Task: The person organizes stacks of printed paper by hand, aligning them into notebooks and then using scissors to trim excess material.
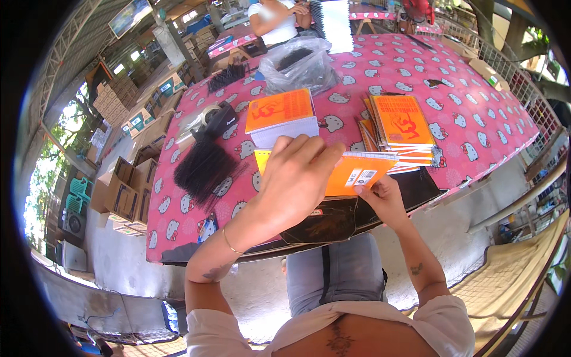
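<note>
My left hand (300, 172) is closed over the top left part of an orange notebook (344, 177). A white barcode label shows on the notebook's face. At its lower right corner my right hand (383, 199) grips it, thumb on the cover. Just beyond stands a stack of loose notebook pages with an orange cover on top (284, 113). To its right lies a pile of orange notebooks (405, 124) with a red figure printed on the cover. Left of my hands rests a bundle of thin black binding wires (205, 169).
A black tape dispenser (219, 122) sits behind the wires. Farther back are a clear plastic bag (300, 68) with black pieces and a tall white paper stack (334, 27). A person (276, 21) is across the pink patterned table (476, 122). Cardboard boxes (125, 196) stand at left.
</note>
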`<state>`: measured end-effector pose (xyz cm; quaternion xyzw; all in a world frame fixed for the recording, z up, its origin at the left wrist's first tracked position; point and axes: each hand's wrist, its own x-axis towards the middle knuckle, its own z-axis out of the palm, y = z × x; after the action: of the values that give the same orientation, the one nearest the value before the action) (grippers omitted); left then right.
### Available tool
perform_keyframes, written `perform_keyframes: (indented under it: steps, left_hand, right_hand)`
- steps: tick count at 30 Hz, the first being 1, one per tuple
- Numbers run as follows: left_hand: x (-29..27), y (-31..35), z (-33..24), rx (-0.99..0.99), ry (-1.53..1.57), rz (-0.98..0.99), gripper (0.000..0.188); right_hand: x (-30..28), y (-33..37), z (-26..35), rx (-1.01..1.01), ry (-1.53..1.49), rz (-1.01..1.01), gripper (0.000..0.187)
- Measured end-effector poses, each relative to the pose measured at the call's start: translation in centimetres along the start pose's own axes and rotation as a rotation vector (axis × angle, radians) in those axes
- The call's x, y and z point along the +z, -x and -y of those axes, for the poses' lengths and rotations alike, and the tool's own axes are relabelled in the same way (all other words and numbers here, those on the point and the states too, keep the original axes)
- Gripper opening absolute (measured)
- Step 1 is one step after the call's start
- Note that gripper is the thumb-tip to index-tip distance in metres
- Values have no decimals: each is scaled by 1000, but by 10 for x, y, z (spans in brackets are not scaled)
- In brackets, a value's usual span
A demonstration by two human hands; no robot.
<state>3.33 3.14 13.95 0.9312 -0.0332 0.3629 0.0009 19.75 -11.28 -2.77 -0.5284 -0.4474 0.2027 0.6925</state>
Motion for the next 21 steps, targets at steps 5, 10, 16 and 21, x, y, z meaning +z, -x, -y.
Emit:
perform_keyframes:
  steps: [5,10,16,21]
  left_hand:
    - [-7,19,5,-61,-41,10,24]
    - [-20,14,1,-49,-96,-1,17]
    - [-4,19,4,18,36,4,38]
    - [-11,8,-2,-5,6,114,40]
  right_hand:
    - [19,-1,16,-5,131,-11,25]
    - [28,1,18,-30,120,-19,23]
    - [9,14,16,12,127,-96,25]
    - [15,20,12,-7,61,-98,24]
